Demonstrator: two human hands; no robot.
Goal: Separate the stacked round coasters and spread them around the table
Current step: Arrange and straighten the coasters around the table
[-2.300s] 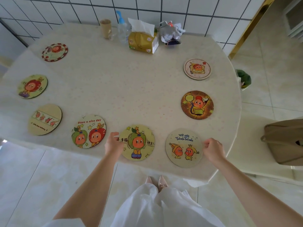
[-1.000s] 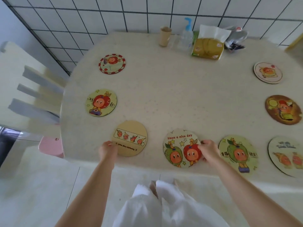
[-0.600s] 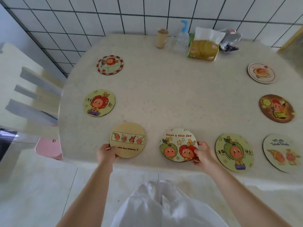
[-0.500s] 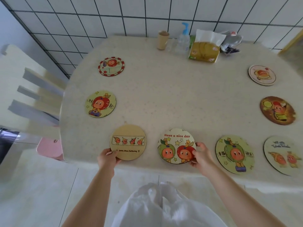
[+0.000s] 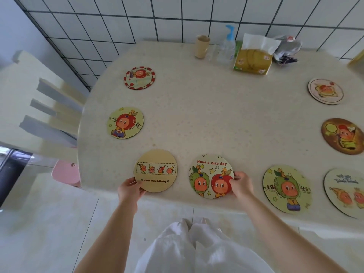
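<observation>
Several round cartoon coasters lie singly around the rim of the cream table. My left hand grips the near-left edge of the tan coaster with a row of small figures. My right hand pinches the right edge of the "Have a nice day" coaster. Both coasters lie flat near the table's front edge. Others: a red-rimmed coaster, a yellow apple coaster, a green apple coaster, a brown coaster, a white coaster and a pale coaster cut by the right border.
At the back by the tiled wall stand a paper cup, a pump bottle, a yellow tissue box and a crumpled bag. A slatted chair and a pink stool stand left of the table.
I have shifted left along the table, from the green apple and pale coasters to the tan and "Have a nice day" ones. Over the last second both coasters turned slightly in my hands.
</observation>
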